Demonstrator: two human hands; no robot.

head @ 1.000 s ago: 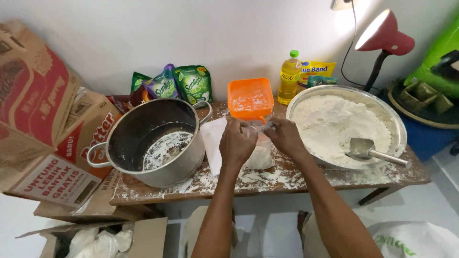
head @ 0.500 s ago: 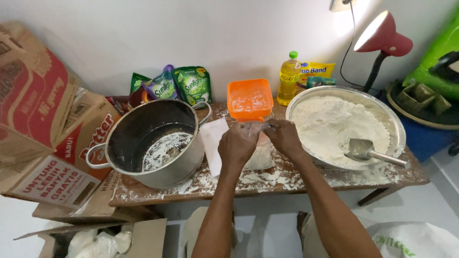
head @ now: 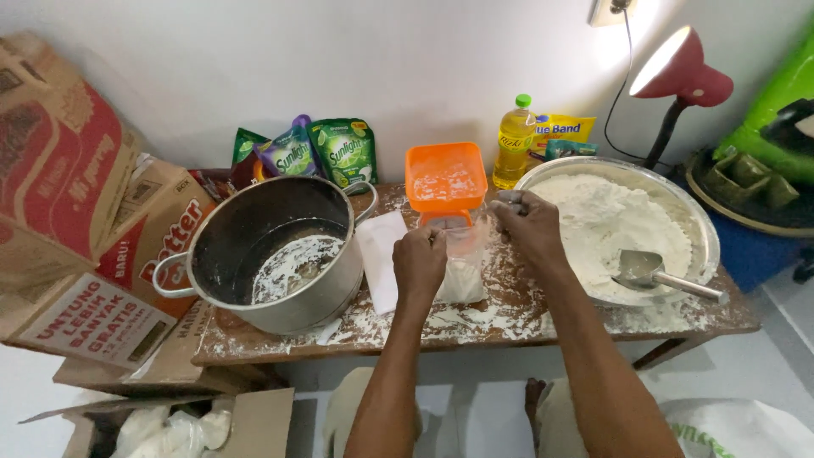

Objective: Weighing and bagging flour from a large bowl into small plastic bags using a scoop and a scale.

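Note:
Both of my hands hold a clear plastic bag (head: 462, 270) part-filled with white flour, standing on the floury wooden table (head: 526, 315). My left hand (head: 419, 263) grips the bag's left upper edge. My right hand (head: 527, 227) pinches its right upper edge, fingers closed. Just behind the bag stands an orange kitchen scale (head: 446, 178) with flour dust on its tray. A wide metal basin (head: 704, 239) full of flour sits to the right, with a metal scoop (head: 655, 273) lying in it.
A large metal pot (head: 270, 254) smeared with flour stands at the left. Green and purple pouches (head: 315, 153), a yellow oil bottle (head: 514, 142) and a yellow packet line the wall. Cardboard boxes (head: 85, 212) stack at the left; a red desk lamp (head: 678, 80) stands at the right.
My hands have lifted the bag's mouth slightly and pulled it apart, the right hand shifting a little rightward. Pot, basin and scoop have not moved.

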